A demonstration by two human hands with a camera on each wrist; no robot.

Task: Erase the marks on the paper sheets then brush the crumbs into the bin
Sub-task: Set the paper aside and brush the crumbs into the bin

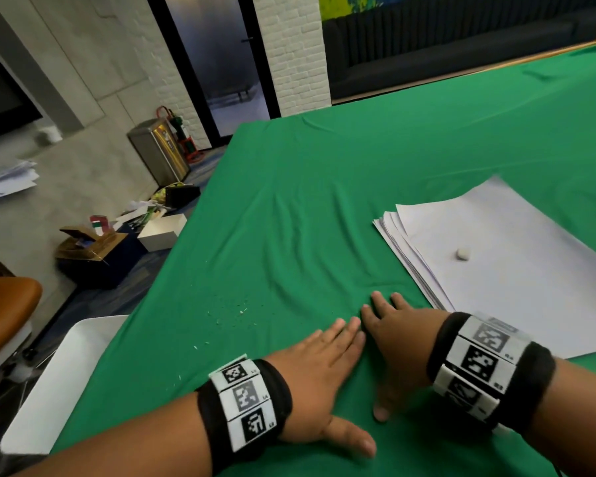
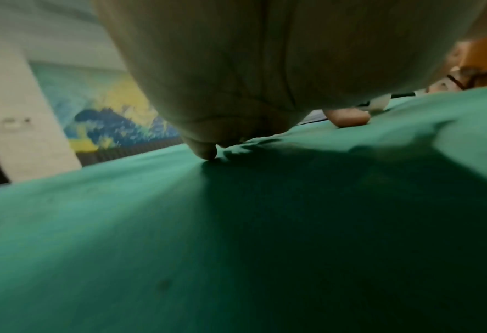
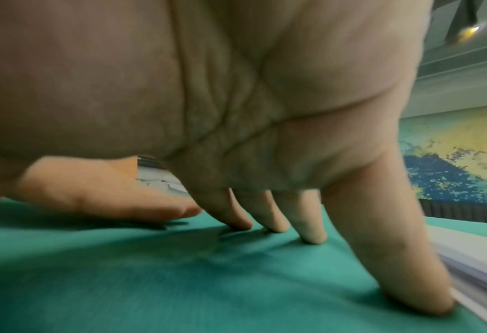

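I press both hands flat, fingers straight, on the green cloth (image 1: 289, 201): left hand (image 1: 319, 376), right hand (image 1: 393, 342). Crumbs (image 1: 236, 313) lie near the white bin (image 1: 66, 373).

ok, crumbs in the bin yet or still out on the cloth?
Still out. White crumbs lie scattered on the green cloth, short of the white bin. Both hands press flat behind them.

Up at your twelve o'clock a dark glass door (image 1: 221, 63) stands between black frames, a white brick pillar (image 1: 291, 53) just right of it. At one o'clock a dark ribbed sofa (image 1: 455, 46) sits under a blue-and-yellow mural (image 1: 351, 3). At ten o'clock: grey panelled wall (image 1: 83, 56), steel cabinet (image 1: 159, 151), open cardboard boxes (image 1: 90, 244). An orange chair (image 1: 4, 304) sits at nine.
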